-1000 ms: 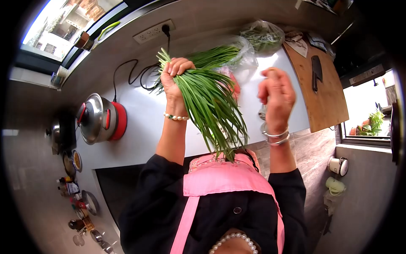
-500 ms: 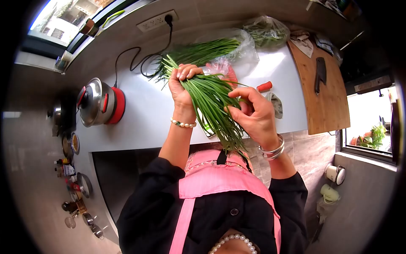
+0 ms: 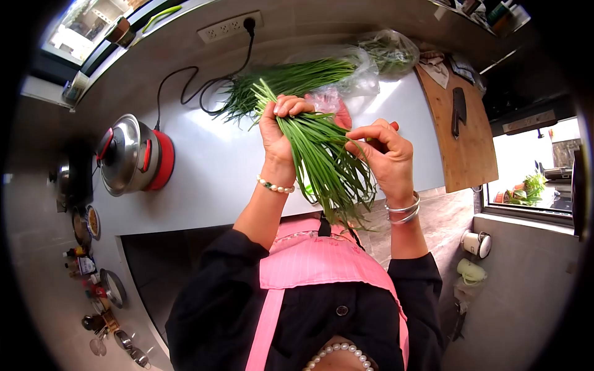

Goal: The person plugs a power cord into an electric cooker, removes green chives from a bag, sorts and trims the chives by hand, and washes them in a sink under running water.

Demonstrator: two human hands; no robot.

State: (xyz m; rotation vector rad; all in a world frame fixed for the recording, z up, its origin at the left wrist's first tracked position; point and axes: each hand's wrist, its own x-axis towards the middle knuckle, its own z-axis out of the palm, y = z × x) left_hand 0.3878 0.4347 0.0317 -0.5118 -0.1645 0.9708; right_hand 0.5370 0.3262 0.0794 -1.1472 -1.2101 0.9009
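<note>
My left hand [image 3: 279,137] is wrapped round the pale stem end of a bunch of garlic chives [image 3: 322,157], holding it above the counter. The green leaves fan out down and to the right, over the front of the pink apron [image 3: 322,266]. At the bunch's right edge my right hand [image 3: 388,157] pinches a leaf between thumb and forefinger, its other fingers curled in. Behind the left hand, more chives [image 3: 297,79] lie on the counter, partly inside a clear plastic bag [image 3: 365,77]. A pink-red item beside that bag is partly hidden by the bunch.
A lidded pot [image 3: 127,154] on a red base stands at the left, with a black cord [image 3: 185,89] running to the wall socket [image 3: 229,28]. On the right, a wooden board [image 3: 464,148] holds a black cleaver [image 3: 458,111]. Another bag of greens [image 3: 390,52] lies at the back.
Both hands and the bunch have shifted slightly right in view, while the pot and board appear further left. My right hand now mostly covers the small red item on the counter.
</note>
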